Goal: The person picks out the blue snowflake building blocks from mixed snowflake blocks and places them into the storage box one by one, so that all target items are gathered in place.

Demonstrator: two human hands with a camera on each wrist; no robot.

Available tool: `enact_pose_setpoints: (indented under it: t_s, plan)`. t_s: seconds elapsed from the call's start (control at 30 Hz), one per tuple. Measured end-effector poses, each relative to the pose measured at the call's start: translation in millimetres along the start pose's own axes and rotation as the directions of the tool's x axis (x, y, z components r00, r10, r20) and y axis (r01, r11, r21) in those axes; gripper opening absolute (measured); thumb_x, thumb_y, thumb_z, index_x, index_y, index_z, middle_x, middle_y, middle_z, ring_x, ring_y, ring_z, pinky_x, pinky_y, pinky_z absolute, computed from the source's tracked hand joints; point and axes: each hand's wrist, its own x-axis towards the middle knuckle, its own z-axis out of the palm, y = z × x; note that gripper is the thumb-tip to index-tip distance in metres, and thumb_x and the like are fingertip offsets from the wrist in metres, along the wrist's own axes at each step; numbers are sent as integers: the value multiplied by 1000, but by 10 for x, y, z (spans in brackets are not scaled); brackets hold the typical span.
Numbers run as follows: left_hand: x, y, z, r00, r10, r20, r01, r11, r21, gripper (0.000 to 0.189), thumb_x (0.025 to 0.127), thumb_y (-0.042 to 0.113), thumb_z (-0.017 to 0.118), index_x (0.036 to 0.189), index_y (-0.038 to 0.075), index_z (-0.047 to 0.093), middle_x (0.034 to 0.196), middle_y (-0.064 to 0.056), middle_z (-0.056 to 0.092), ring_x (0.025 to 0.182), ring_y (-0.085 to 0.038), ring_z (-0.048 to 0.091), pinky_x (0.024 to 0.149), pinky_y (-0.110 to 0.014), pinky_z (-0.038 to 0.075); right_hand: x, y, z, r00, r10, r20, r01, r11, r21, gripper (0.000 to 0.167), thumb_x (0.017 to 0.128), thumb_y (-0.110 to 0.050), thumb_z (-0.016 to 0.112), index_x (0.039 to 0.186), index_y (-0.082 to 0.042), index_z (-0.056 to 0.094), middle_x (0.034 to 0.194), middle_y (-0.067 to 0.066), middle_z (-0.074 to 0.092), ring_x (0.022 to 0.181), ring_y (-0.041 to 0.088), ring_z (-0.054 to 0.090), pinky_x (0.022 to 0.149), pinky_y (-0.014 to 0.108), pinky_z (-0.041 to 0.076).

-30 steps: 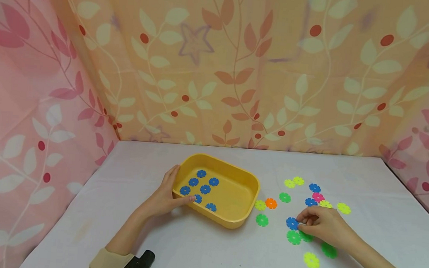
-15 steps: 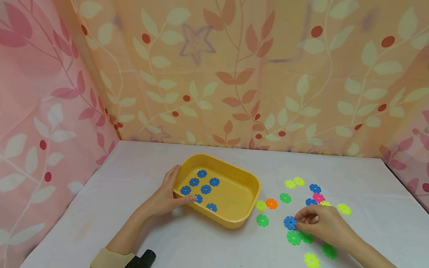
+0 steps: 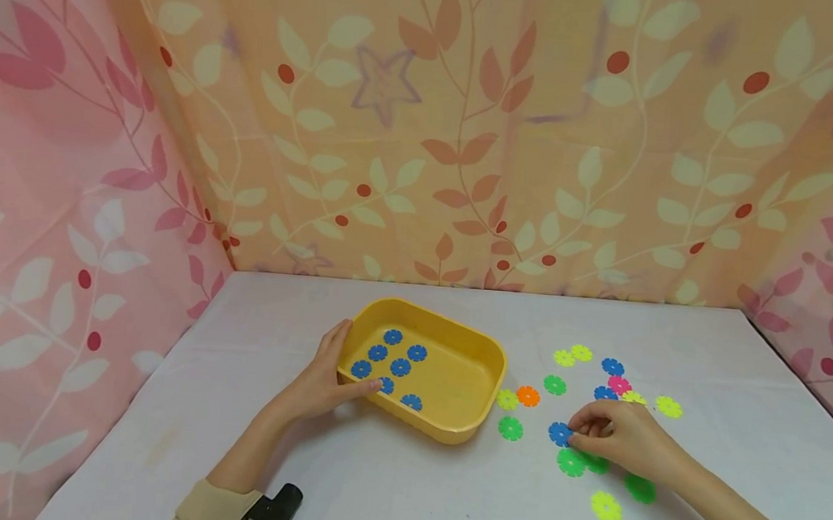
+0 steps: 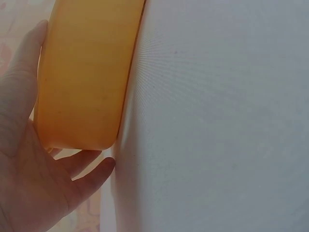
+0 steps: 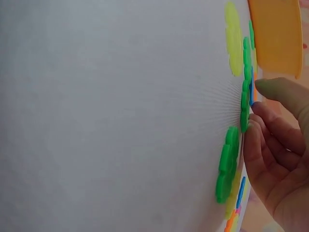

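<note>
A yellow plastic tray (image 3: 466, 376) stands on the white table, with several blue flower-shaped discs (image 3: 400, 367) lying flat inside. My left hand (image 3: 324, 382) grips its left end, the thumb over the near rim and the fingers along the outer wall; in the left wrist view the tray wall (image 4: 87, 77) lies against that hand. My right hand (image 3: 625, 440) pinches the right edge of another blue flower disc (image 3: 560, 434) between thumb and fingers, just above two green discs (image 3: 571, 463). In the right wrist view this blue disc (image 5: 251, 89) is mostly hidden.
Around my right hand lie a pink disc (image 3: 620, 385), an orange disc (image 3: 528, 396), several yellow discs (image 3: 606, 508) and more green discs (image 3: 510, 428). Two blue discs (image 3: 613, 366) lie behind the hand. Floral cloth (image 3: 461, 134) hangs at the back and sides.
My right hand has shifted slightly left with the blue disc between its fingertips, drawing it away from the green discs. The left hand and tray have stayed in place.
</note>
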Motion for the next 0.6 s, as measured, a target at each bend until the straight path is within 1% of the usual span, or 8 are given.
enact_pose_setpoints:
  t_s: [0.13, 0.33, 0.6]
  plan:
    - [1, 0, 0, 1000, -1, 0, 1, 1000, 0, 118, 77, 55, 77, 158, 16, 1, 162, -8, 1, 145, -34, 16, 113, -57, 20, 0, 3, -4, 1000, 17, 0, -17, 1000, -9, 23, 80, -33, 80, 92, -16, 71, 76, -9, 58, 69, 5, 54, 61, 21, 49]
    - [0, 1, -5, 1000, -2, 0, 2, 1000, 5, 118, 77, 55, 77, 158, 18, 0, 162, -6, 1, 145, -32, 16, 114, -55, 19, 7, -9, 7, 1000, 2, -21, -3, 999, -32, 24, 78, -34, 82, 90, -17, 70, 75, -10, 58, 69, 5, 53, 61, 20, 49]
    - [8, 1, -1, 1000, 12, -1, -12, 1000, 0, 119, 77, 55, 77, 157, 15, 0, 161, -9, 2, 145, -33, 16, 114, -56, 19, 20, -45, 29, 999, 23, -28, -24, 999, -41, 26, 77, -35, 83, 88, -16, 69, 73, -10, 56, 68, 6, 52, 60, 20, 47]
